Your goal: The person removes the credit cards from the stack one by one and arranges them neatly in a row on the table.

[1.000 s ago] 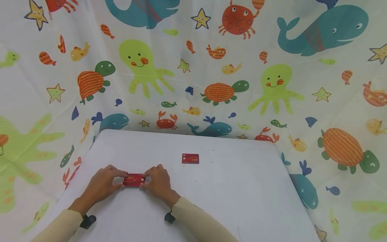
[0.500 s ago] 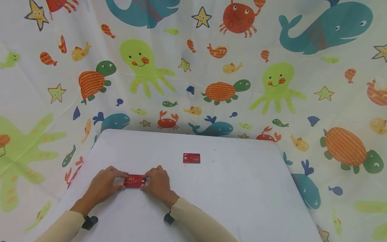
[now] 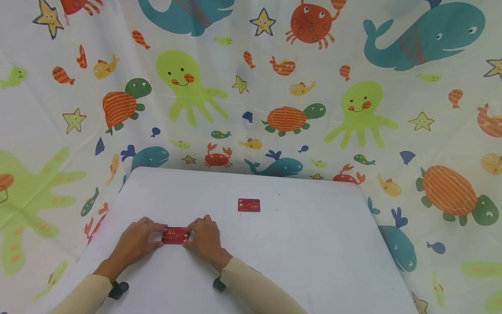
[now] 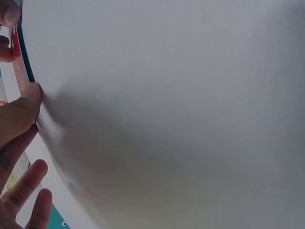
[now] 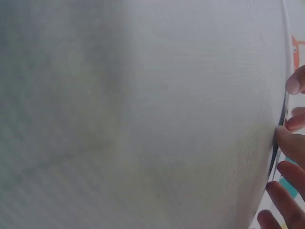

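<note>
A red card [image 3: 175, 236] with gold "VIP" lettering, upside down from the head view, is at the left of the white table. My left hand [image 3: 135, 240] pinches its left end between thumb and fingers, and my right hand [image 3: 205, 237] pinches its right end the same way. In the left wrist view the card's dark edge [image 4: 26, 55] runs between the fingertips, low over the table. The right wrist view shows my right thumb at the same dark edge [image 5: 274, 155], with the other fingers spread beyond it.
A second red VIP card [image 3: 249, 205] lies flat on the white table [image 3: 313, 244], farther back and to the right of my hands. Behind the table hangs a curtain [image 3: 235, 104] printed with sea animals. Dark straps with small devices [image 3: 119, 290] sit on both wrists.
Both hands keep their pinch on the card in the same place on the table. The whole view has shifted very slightly.
</note>
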### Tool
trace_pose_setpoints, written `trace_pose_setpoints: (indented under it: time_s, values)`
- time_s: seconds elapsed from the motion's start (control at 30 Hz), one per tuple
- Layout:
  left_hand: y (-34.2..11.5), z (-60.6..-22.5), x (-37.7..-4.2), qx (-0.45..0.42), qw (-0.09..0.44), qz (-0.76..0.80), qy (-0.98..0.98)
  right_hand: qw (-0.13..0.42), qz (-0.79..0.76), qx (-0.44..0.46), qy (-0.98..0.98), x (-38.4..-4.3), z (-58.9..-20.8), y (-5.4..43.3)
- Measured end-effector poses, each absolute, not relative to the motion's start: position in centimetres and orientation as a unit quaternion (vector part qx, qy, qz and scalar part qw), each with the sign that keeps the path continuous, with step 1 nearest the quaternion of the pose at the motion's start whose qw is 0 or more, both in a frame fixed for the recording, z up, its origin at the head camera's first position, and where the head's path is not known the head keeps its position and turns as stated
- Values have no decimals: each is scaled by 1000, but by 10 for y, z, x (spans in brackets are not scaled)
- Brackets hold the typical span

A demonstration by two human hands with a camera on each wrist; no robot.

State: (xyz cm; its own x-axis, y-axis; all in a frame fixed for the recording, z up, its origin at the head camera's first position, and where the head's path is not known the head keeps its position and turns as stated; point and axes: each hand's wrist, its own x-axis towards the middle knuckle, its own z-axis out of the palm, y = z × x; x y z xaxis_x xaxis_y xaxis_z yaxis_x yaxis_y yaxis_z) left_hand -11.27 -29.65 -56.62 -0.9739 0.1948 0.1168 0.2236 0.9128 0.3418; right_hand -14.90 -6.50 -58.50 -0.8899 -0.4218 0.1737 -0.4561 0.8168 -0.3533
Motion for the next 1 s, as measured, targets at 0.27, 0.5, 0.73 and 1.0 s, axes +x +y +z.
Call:
trace_pose_setpoints:
  time_s: [0.27,0.5,0.73,1.0]
  values:
    - [-297,-567,-111,-108,41,-184,-976,47,191,231,-953,-147,-584,-65]
    - [-298,-563,-109,-111,42,-183,-976,49,214,230,-948,-147,-586,-61]
    - [-298,-562,-108,-109,41,-191,-975,37,240,227,-943,-148,-584,-55]
    - [-293,-559,-111,-110,44,-194,-974,25,265,216,-939,-153,-583,-45]
